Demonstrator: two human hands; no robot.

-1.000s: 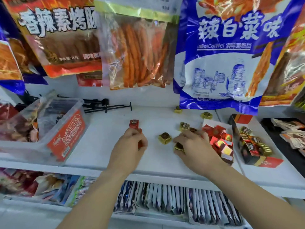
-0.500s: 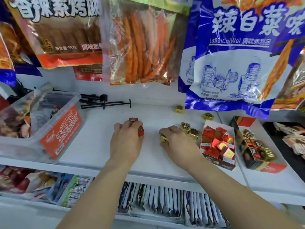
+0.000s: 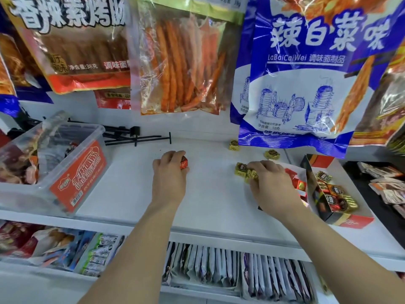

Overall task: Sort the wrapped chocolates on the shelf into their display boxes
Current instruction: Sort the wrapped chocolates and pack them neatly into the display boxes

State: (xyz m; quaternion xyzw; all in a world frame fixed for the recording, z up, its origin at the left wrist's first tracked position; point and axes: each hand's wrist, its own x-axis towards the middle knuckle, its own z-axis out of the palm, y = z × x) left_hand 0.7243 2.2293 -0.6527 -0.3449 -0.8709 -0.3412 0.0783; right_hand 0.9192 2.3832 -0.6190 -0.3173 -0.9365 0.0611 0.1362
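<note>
On the white shelf point(image 3: 131, 187), my left hand point(image 3: 169, 172) grips red-wrapped chocolates point(image 3: 184, 165) near the middle. My right hand point(image 3: 270, 183) holds gold-wrapped chocolates point(image 3: 252, 174), and another gold chocolate point(image 3: 240, 168) lies by its fingertips. Two more gold chocolates point(image 3: 233, 145) point(image 3: 272, 154) lie near the back wall. Behind my right hand, partly hidden, stands the display box of red chocolates point(image 3: 299, 183). To its right is the dark display box point(image 3: 335, 194) holding gold and dark wrapped pieces.
A clear plastic bin point(image 3: 65, 172) with an orange label holds snack packs at the left. Black hooks point(image 3: 135, 137) lie at the back. Large snack bags point(image 3: 306, 73) hang low over the shelf. More packets point(image 3: 388, 185) lie at the far right.
My right hand has moved right with gold chocolates, from the shelf's middle to beside the red box. My left hand has closed over the red chocolates and shifted slightly back.
</note>
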